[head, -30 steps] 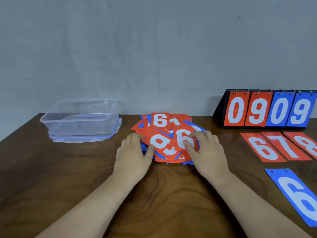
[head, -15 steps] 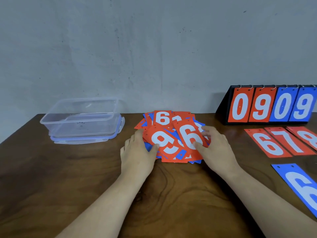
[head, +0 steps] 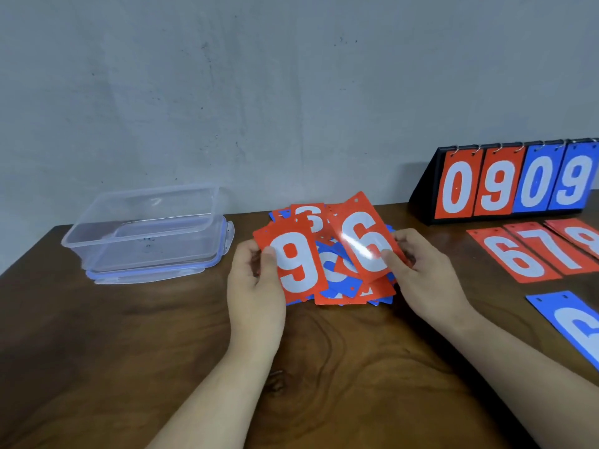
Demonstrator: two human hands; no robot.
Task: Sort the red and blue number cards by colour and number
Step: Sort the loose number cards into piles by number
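A loose heap of red and blue number cards (head: 350,286) lies at the middle of the wooden table. My left hand (head: 256,283) pinches a red card showing 9 (head: 296,264) by its left edge, lifted above the heap. My right hand (head: 421,270) pinches a red card showing 6 (head: 361,236) at its lower right corner, tilted up over the heap. To the right lie a red 6 card (head: 512,257), a red 7 card (head: 551,247) and a third red card (head: 583,234) side by side. A blue card (head: 573,322) lies nearer, cut off by the frame edge.
A clear plastic container (head: 146,225) stands on its blue-rimmed lid at the back left. A black flip scoreboard (head: 515,179) showing 0 9 0 9 stands at the back right against the grey wall. Bare wooden tabletop (head: 324,367) stretches in front of the heap.
Both hands went from pressing on the heap to each lifting a red card off it: the left raised the 9, the right raised the 6.
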